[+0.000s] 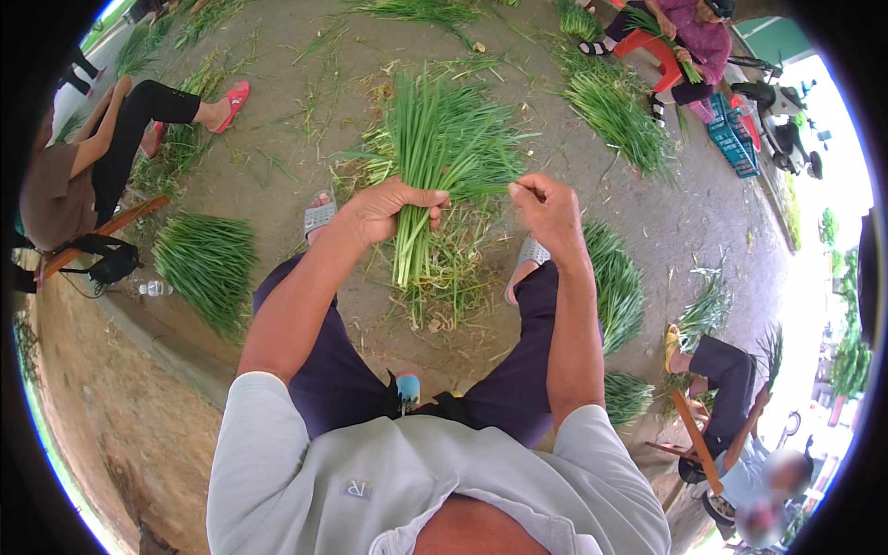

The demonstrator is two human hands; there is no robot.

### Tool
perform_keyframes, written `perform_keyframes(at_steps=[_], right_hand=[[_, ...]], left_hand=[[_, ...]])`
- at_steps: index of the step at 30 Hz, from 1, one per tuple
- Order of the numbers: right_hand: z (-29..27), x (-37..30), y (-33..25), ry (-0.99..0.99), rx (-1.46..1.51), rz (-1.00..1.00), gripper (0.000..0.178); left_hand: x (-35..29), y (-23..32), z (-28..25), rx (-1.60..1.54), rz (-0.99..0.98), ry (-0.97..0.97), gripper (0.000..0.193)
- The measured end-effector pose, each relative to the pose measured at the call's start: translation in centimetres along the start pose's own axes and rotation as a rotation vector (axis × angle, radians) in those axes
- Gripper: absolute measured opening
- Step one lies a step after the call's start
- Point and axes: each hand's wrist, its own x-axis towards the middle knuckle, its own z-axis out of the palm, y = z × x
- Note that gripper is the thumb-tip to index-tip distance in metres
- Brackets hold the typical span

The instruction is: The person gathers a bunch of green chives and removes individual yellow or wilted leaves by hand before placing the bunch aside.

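Observation:
My left hand is closed around a bunch of long green chives in front of me. The leaf ends fan out away from me, and the pale stem ends hang below my fist. Just to the right of the bunch, my right hand has its thumb and fingertips pinched together, apart from the bunch. What the pinch holds, if anything, is too small to make out. Behind and beneath the held bunch, a loose heap of chives lies on the ground. Yellowish stem scraps are strewn between my feet.
Bundles of chives lie left and right of my legs. Another pile spreads at the far right, near a teal crate. Seated people are on both sides; a clear bottle lies at left.

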Motion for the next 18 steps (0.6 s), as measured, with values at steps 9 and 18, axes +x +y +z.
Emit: perform_keyframes(at_steps=[9,18], right_hand=[[-5.5,1.5,1.5,0.472,0.398,0.286,0.018],[-2.2,1.2,0.9,0.079,0.961,0.304,0.015]], left_hand=[[0.4,2.3,-4.5,-0.247,0.275,0.447,0.025],[-1.1,2.8,-1.3,-0.297,0.368,0.384,0.03]])
